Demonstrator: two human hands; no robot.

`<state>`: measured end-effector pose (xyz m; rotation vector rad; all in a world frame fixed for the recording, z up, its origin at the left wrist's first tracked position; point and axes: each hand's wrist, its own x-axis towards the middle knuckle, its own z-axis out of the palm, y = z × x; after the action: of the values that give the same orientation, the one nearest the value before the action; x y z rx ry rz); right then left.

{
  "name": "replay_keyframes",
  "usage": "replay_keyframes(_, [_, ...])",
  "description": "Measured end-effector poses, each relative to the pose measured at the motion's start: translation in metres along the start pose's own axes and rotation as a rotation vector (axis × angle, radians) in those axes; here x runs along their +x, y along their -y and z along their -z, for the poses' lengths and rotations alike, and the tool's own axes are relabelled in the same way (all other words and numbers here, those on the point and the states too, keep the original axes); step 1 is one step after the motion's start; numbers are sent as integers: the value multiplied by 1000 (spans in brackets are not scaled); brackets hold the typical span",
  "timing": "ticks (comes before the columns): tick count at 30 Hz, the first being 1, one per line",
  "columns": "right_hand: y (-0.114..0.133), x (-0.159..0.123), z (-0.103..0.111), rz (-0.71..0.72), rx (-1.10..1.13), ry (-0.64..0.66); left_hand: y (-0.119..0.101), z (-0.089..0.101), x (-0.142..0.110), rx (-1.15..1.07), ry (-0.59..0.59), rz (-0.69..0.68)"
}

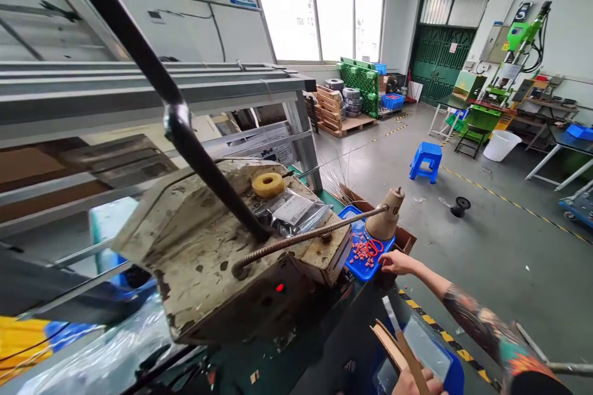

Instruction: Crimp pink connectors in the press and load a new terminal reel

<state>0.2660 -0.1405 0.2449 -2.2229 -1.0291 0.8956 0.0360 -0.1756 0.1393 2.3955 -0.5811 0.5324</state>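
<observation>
My right hand (396, 261) reaches forward to the near corner of a blue tray (359, 266) that holds small red parts (364, 250). Its fingers are curled against the tray's rim. My left hand (417, 384) shows only partly at the bottom edge. It is closed on a brown cardboard strip (401, 345) and a thin pale strip (390, 313) that stick up from it. Under the left hand lies a blue holder with a clear sheet (428, 352).
A worn, stained machine housing (199, 259) with a black lever (185, 136) fills the left of the bench. A yellow tape roll (267, 184) and a plastic bag (294, 210) lie on it. A beige cone (389, 216) stands by the tray. On the floor stand a blue stool (426, 160) and a white bucket (501, 145).
</observation>
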Motion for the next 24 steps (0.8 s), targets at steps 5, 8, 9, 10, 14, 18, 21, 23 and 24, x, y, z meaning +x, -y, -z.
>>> replay_keyframes(5, [-36, -190, 16, -138, 201, 51, -10, 7, 21, 18, -37, -144])
replay_keyframes(8, [-44, -313, -5, -246, 339, -17, -16, 12, 35, -19, -17, -160])
replay_keyframes(9, [-46, -347, -21, -289, 377, -65, -18, 12, 41, -33, -3, -160])
replay_keyframes(10, [-48, -374, -40, -350, 409, -140, -21, 12, 47, -47, 12, -160])
replay_keyframes(14, [-64, -432, -133, -558, 190, -551, -39, 4, 72, -88, 89, -136])
replay_keyframes(18, [-90, -449, -187, -592, -71, -849, -61, -2, 88, -125, 150, -39])
replay_keyframes(21, [-113, -466, -188, -494, -118, -852, -56, 10, 87, -112, 108, 156])
replay_keyframes(23, [-131, -479, -179, -431, -101, -800, -41, 31, 73, -63, 34, 343])
replay_keyframes(24, [-141, -486, -173, -409, -91, -771, -32, 44, 60, -27, -6, 443])
